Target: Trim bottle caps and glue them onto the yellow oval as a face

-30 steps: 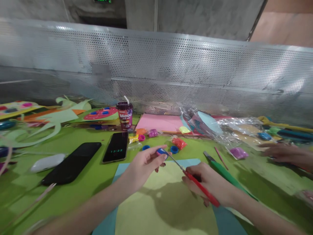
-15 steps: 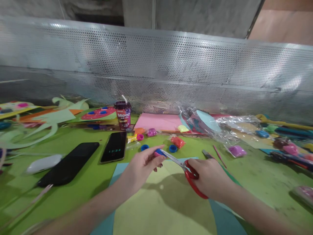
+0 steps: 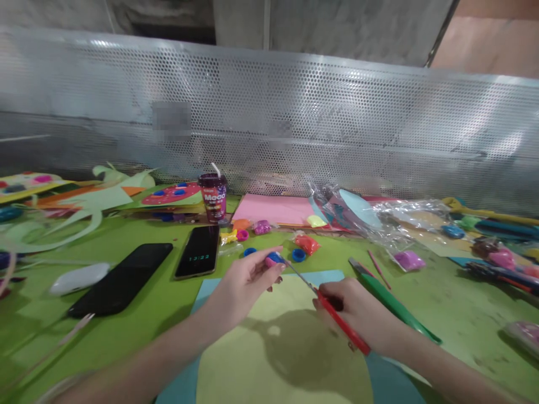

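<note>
My left hand (image 3: 246, 283) pinches a small blue and pink piece (image 3: 274, 259) between thumb and fingers above the table. My right hand (image 3: 357, 317) grips red-handled scissors (image 3: 332, 314). Their blades point up-left and their tip touches the small piece. Both hands hover over a pale yellow-green sheet (image 3: 286, 359) that lies on a blue sheet (image 3: 202, 292). A green-handled cutter (image 3: 391, 303) lies just right of my right hand.
Two black phones (image 3: 199, 252) (image 3: 122, 279) and a white case (image 3: 78, 278) lie at left. A dark drink cup (image 3: 213, 196) stands behind them. Clay lumps, blue caps (image 3: 298, 255), pink paper (image 3: 278, 210) and plastic bags (image 3: 391, 221) fill the back. A perforated metal screen (image 3: 269, 123) walls the far edge.
The scissors closed and turned edge-on again after being opened half a second ago. Another person's hand at the far right, seen a second ago, has gone from view.
</note>
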The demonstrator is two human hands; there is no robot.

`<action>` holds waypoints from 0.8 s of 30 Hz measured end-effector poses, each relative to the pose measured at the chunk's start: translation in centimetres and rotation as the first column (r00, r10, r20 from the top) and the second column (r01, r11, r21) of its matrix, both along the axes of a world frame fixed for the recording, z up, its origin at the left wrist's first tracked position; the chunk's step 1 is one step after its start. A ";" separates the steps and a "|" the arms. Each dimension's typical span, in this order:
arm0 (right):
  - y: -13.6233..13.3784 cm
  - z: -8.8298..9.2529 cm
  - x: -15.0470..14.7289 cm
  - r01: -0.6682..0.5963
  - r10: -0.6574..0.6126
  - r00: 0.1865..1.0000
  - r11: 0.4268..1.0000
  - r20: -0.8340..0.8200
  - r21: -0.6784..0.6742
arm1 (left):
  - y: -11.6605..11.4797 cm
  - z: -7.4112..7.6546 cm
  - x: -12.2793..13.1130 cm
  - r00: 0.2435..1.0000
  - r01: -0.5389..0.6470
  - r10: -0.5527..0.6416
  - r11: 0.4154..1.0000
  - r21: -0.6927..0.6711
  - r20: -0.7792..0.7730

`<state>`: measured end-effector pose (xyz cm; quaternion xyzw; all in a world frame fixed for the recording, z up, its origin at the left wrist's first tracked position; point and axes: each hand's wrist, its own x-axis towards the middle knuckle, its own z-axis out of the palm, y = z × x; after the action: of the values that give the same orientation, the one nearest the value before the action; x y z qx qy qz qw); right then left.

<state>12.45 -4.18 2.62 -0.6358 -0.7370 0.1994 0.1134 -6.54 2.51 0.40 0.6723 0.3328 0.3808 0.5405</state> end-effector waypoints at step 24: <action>0.5 -1.2 1.4 -0.105 -0.008 0.923 0.956 0.384 0.273 | -0.2 -0.1 -0.1 0.996 -0.059 0.064 0.995 0.080 -0.068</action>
<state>13.83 -3.66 1.42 -0.6205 -0.7815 -0.0345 0.0547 -6.63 2.29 0.35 0.6952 0.3571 0.3861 0.4900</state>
